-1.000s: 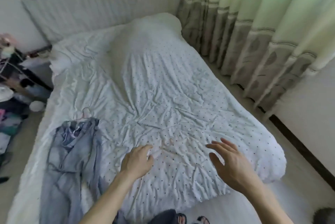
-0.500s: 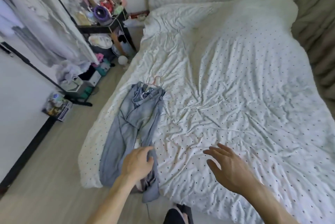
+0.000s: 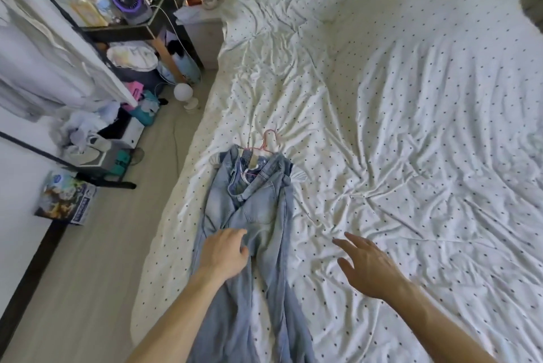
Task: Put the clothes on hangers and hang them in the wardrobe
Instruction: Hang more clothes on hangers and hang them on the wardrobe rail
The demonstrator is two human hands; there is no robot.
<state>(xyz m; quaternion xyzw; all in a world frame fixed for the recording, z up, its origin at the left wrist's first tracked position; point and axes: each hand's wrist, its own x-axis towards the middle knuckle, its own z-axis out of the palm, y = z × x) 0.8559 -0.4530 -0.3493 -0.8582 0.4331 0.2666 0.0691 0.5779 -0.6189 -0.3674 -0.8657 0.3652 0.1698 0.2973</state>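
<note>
A pair of pale blue denim jeans (image 3: 258,215) is laid lengthwise on the near left part of the bed with the white dotted sheet (image 3: 411,127), the legs running towards the near edge. A thin pink hanger (image 3: 269,141) is seen at the waistband, hook pointing far; the jeans appear already fitted on it. The left hand (image 3: 223,254) is held over the thigh of the jeans, fingers loosely curled, nothing gripped; contact with the denim cannot be told. The right hand (image 3: 367,265) is spread wide above the sheet, just right of the jeans. Hanging is judged to be left: the jeans are not yet lifted, and no wardrobe is clearly shown.
</note>
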